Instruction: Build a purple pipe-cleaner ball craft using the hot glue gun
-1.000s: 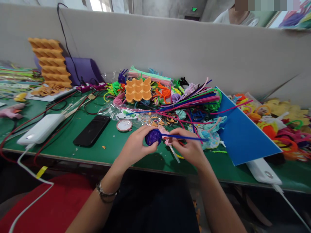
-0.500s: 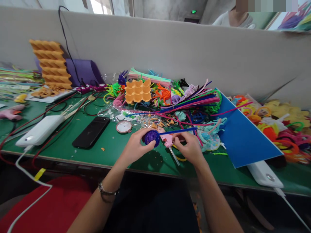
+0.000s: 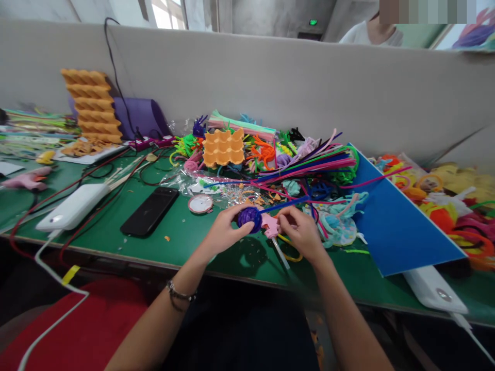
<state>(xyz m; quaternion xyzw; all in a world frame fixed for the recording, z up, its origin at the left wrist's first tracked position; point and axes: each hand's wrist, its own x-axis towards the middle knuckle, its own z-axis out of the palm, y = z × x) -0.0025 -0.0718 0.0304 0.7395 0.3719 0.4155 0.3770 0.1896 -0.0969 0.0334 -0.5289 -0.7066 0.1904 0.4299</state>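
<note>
- Black phone (image 3: 149, 211) lies on the table, left of the left hand's grip.
- Left hand (image 3: 226, 230) holds the purple coil (image 3: 248, 220) between thumb and fingers, above the table.
- Pink glue gun (image 3: 269, 224) lies between the two hands.
- Blue stem (image 3: 284, 205) slants up rightward from the held coil.
- Right hand (image 3: 301, 232) curls its fingers narrowly just below the stem; whether they pinch anything, I cannot tell.
- Blue board (image 3: 406, 221) leans right of that hand.

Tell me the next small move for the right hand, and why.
It should probably pinch the blue strip near the purple coil: the left hand holds the coil, while the strip juts out from it, passing just above the right hand in this view, seemingly ungripped.
</note>
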